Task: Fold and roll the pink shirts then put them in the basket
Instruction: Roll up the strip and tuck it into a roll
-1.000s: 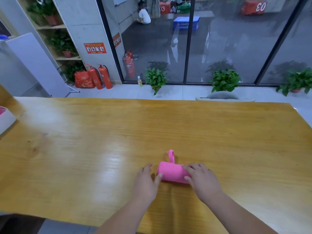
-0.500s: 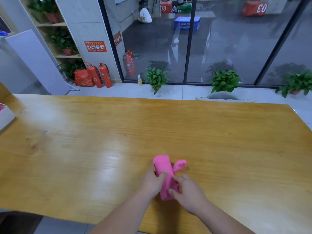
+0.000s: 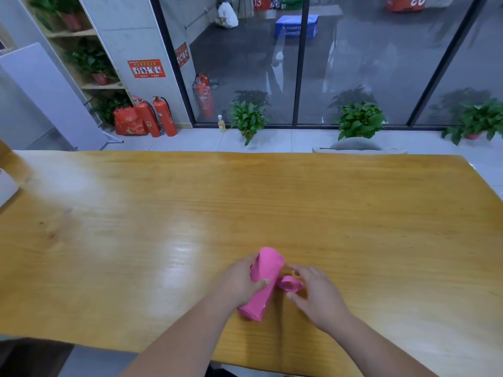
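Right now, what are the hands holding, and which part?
The left hand grips the rolled pink shirt around its middle; the right hand pinches the loose loop sticking out of its side.

Glossy wooden table (image 3: 326, 202) before dark glass wall (image 3: 353, 63), white tiled floor (image 3: 272, 140)

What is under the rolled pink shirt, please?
Under the rolled pink shirt only the wooden table shows. The left hand grips the roll's middle. The spot directly beneath is covered.

Single head cam, wide-angle, looks fwd/down over the table (image 3: 353, 213) toward the glass wall (image 3: 353, 63).
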Demonstrator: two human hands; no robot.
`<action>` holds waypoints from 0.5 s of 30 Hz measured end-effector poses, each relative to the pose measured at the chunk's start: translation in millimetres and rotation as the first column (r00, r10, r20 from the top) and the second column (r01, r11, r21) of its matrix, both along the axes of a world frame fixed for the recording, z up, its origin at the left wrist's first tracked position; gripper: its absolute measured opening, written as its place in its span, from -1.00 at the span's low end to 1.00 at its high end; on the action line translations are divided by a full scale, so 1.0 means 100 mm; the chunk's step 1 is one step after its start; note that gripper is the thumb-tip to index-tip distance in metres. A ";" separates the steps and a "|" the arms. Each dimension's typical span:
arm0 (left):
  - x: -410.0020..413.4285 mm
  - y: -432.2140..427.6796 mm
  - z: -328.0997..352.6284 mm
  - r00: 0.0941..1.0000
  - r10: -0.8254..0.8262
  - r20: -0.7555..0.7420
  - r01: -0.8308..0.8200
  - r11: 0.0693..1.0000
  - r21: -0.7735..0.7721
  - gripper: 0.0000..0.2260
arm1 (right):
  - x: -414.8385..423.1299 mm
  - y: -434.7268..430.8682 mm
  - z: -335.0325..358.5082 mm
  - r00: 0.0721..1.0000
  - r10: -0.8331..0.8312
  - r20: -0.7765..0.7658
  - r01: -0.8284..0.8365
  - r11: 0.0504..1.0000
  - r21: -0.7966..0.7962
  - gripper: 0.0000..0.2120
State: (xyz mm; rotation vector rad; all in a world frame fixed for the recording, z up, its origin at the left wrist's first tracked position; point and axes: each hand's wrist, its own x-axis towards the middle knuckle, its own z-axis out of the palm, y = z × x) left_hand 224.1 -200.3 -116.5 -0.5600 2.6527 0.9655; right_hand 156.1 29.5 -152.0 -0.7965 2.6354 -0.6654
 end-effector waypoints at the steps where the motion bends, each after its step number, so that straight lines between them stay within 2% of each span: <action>1: 0.01 0.00 0.00 1.000 0.005 0.006 -0.005 1.000 0.007 -0.22 | -0.01 -0.02 -0.02 0.999 0.002 0.051 -0.001 1.000 -0.018 -0.34; 4: 0.02 0.02 -0.01 1.000 0.012 0.026 -0.012 1.000 0.003 -0.21 | -0.01 -0.09 0.00 0.984 -0.045 0.173 0.061 0.995 -0.085 -0.38; 8: 0.03 0.02 -0.05 0.998 0.040 0.047 -0.039 0.999 -0.021 -0.20 | -0.02 -0.11 0.06 0.942 -0.107 0.319 0.193 0.948 -0.252 -0.65; 12: 0.05 0.03 -0.07 0.998 0.059 0.033 -0.059 0.998 -0.003 -0.19 | -0.02 -0.14 0.35 0.834 -0.015 0.551 0.349 0.788 -0.507 -0.80; 15: 0.09 0.07 -0.11 0.995 0.093 0.047 -0.093 0.996 0.006 -0.14 | -0.03 -0.14 0.49 0.753 0.024 0.657 0.484 0.656 -0.579 -0.81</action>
